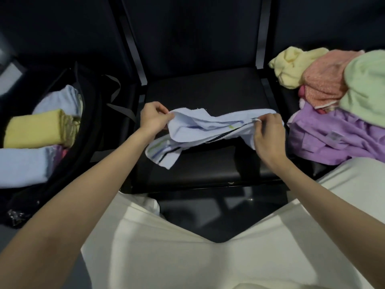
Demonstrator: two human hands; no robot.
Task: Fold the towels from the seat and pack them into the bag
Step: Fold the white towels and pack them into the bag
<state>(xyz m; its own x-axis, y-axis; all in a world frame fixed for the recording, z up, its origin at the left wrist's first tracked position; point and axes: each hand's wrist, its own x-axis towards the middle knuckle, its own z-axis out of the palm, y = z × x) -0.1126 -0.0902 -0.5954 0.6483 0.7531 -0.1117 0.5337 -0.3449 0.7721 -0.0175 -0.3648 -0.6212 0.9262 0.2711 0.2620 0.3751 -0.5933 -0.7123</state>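
A pale blue striped towel (200, 130) was held stretched over the black seat (208, 88), its upper edge pinched at one end by the left hand (153, 118) and at the other by the right hand (267, 132), with fingers curled on the cloth. One striped corner was left hanging toward the seat front. To the left, an open black bag (89, 113) was seen with a folded yellow towel (35, 128) and folded blue towels (23, 165) packed inside. On the seat to the right, unfolded towels were heaped: purple (333, 140), pink (325, 80), green (366, 88) and pale yellow (291, 65)
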